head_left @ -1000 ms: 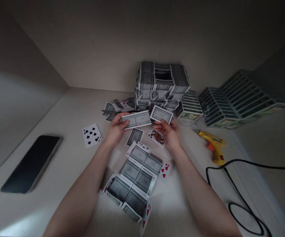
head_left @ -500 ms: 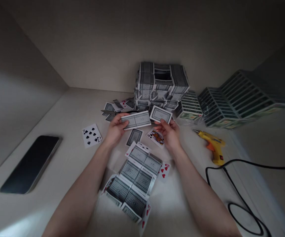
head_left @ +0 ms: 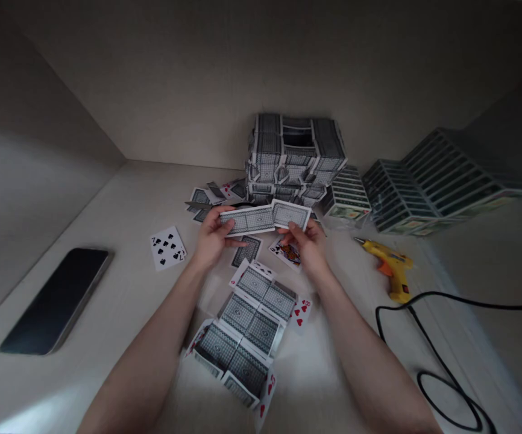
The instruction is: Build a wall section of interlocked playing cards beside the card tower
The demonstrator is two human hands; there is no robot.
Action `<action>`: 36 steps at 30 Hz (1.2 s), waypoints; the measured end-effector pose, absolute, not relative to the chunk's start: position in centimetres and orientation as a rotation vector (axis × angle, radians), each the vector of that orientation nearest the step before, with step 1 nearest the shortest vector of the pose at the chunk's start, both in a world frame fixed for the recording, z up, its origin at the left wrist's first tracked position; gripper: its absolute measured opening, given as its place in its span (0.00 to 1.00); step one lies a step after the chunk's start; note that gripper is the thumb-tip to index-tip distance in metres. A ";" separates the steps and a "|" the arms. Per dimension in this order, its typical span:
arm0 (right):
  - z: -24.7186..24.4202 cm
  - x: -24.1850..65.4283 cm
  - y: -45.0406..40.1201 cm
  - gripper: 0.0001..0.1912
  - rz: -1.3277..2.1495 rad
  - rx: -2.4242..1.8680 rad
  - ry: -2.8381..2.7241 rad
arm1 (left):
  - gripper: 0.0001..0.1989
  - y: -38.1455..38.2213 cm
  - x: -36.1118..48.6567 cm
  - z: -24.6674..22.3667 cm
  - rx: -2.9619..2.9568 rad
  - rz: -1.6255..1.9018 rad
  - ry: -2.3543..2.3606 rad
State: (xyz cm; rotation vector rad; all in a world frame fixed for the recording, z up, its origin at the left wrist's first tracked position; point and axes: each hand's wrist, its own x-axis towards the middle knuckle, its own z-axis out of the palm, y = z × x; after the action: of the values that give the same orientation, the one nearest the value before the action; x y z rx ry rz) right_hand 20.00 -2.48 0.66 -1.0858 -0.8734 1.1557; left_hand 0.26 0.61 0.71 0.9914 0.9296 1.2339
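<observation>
A strip of joined playing cards (head_left: 249,220), backs toward me, is pinched by my left hand (head_left: 212,237) at its left end. My right hand (head_left: 308,243) pinches a single playing card (head_left: 290,214), whose left edge meets the strip's right end at a slight tilt. Below them lie a face-down card (head_left: 247,251) and a queen card (head_left: 285,253), the latter beside my right fingers. Closer to me rests a structure of joined cards (head_left: 246,317), with a few cards standing up at its near end.
A larger block built of cards (head_left: 295,158) stands at the back wall, scissors (head_left: 198,207) and loose cards left of it. Boxed card packs (head_left: 442,181) are stacked at right, near a yellow glue gun (head_left: 394,268) with black cord. At left lie a phone (head_left: 57,301) and a seven of spades (head_left: 168,248).
My right hand has brought its card slightly left and down, so the gap to the strip has closed. The strip has shifted slightly left; a left-hand finger now extends below it.
</observation>
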 end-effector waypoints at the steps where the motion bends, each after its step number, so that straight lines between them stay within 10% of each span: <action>1: 0.7 19.9 -2.5 0.13 1.147 -1.102 -0.901 | 0.16 0.6 0.3 0.7 1.005 1.247 0.937; 10: 0.8 20.0 -2.8 0.14 1.177 -1.128 -1.016 | 0.27 0.7 0.6 0.8 1.049 1.240 1.066; 36: 0.4 20.3 -2.5 0.13 1.189 -1.173 -0.961 | 0.19 1.0 0.4 -0.2 1.318 1.395 1.160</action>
State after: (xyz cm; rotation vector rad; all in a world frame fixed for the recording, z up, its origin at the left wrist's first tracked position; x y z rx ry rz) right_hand 20.30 -2.47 0.39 -1.1730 -0.9612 1.1895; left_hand 0.39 0.99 -0.22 1.3175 1.1595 1.3952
